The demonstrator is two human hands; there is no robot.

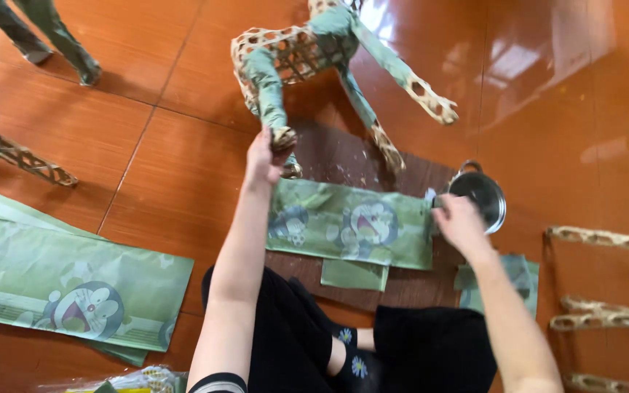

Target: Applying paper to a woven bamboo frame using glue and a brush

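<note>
Nearest: my knees, in black cloth, sit at the near edge of the dark board [343, 156] that lies on the tiled floor [125, 138].

On the board, just past my knees, lies a green printed paper strip [351, 222], flat, crosswise. A smaller green piece [354, 275] pokes out from under its near edge.

My right hand [460, 222] rests at the strip's right end, fingers curled on the paper edge; I cannot tell whether it pinches or only presses. Just beyond it, at the board's right edge, stands a steel pot [483, 195].

My left hand [262, 156] reaches past the strip and is clenched on one lower leg of the bamboo frame [293, 51], an open-lattice animal form standing at the board's far edge.

Progress, as judged: the frame's upper legs and part of the body carry green paper; the feet and most of the lattice body are bare. Covering is partly done, more than half left.

Left, on the floor: a stack of green sheets [67, 280]. Right: bare lattice pieces [606, 236]. Far left corner: other covered legs [45, 33].
</note>
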